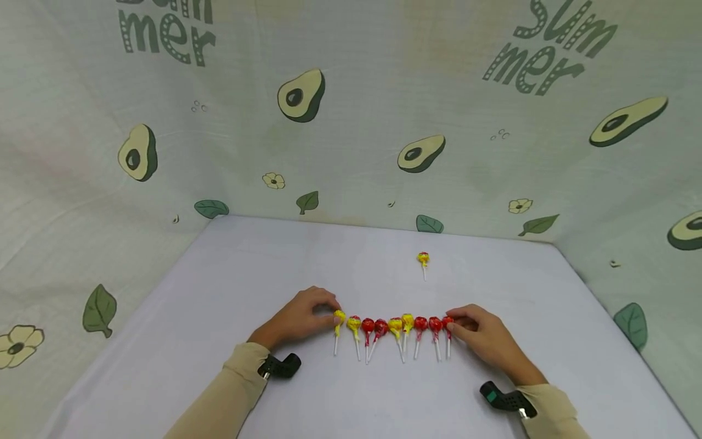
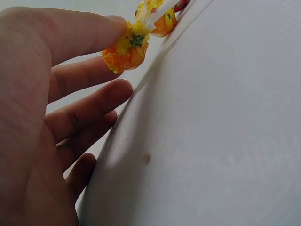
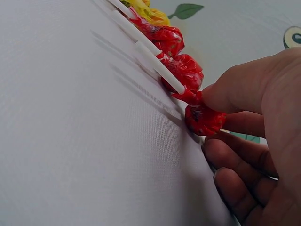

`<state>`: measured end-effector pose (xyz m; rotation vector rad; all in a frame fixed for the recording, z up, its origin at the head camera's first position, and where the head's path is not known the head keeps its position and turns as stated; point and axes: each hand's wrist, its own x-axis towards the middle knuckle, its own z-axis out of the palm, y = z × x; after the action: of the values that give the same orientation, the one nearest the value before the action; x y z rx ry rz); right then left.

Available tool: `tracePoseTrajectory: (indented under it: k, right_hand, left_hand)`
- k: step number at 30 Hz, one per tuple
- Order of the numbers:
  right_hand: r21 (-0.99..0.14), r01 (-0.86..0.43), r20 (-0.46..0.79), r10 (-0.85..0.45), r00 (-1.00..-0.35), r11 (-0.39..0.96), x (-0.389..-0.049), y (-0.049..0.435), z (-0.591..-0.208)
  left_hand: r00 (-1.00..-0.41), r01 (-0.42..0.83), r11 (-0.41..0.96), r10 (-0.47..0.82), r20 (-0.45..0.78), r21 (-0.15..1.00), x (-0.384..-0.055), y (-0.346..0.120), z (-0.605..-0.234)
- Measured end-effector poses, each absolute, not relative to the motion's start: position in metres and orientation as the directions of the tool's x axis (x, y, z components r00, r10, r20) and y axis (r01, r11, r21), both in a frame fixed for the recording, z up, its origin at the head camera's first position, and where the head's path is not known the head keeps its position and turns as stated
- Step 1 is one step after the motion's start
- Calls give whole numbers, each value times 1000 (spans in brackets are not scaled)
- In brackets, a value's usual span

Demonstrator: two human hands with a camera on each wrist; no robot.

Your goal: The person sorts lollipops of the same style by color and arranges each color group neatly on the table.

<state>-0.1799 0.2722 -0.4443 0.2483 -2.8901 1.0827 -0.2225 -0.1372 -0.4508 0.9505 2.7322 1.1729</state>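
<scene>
Side by side on the white table lies a row of wrapped lollipops, red and yellow, their white sticks toward me. At the row's left end my left hand [image 1: 307, 314] pinches the head of a yellow lollipop [image 1: 339, 316] between thumb and index finger; the left wrist view shows its orange-patterned wrapper [image 2: 126, 55]. My right hand [image 1: 482, 335] holds a red lollipop [image 1: 448, 321] at the right end, thumb and finger at its head [image 3: 204, 120]. Between the hands are several more, among them a yellow lollipop [image 1: 407, 322] and a red lollipop [image 1: 368, 326].
Farther back on the table [image 1: 274, 262], a single yellow lollipop [image 1: 423, 258] lies apart from the row. A printed cloth [image 1: 351, 122] with avocados and leaves stands behind and around the table. Each wrist carries a black camera [image 1: 281, 366].
</scene>
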Motion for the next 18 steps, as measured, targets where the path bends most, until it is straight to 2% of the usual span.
tracePoseTrajectory:
  k: [3, 10, 18]
  right_hand:
    - [-643, -158, 98, -125, -987, 750, -180, 271, -445]
    - [-635, -155, 99, -119, -988, 757, -176, 271, -445]
    - [-632, -174, 117, -128, -985, 755, -178, 271, -445]
  left_hand:
    - [-827, 506, 531, 522, 208, 680, -221, -137, -450]
    - [-893, 370, 555, 434, 120, 745, -221, -133, -447]
    - [-916, 312, 533, 388, 101, 786, -227, -129, -442]
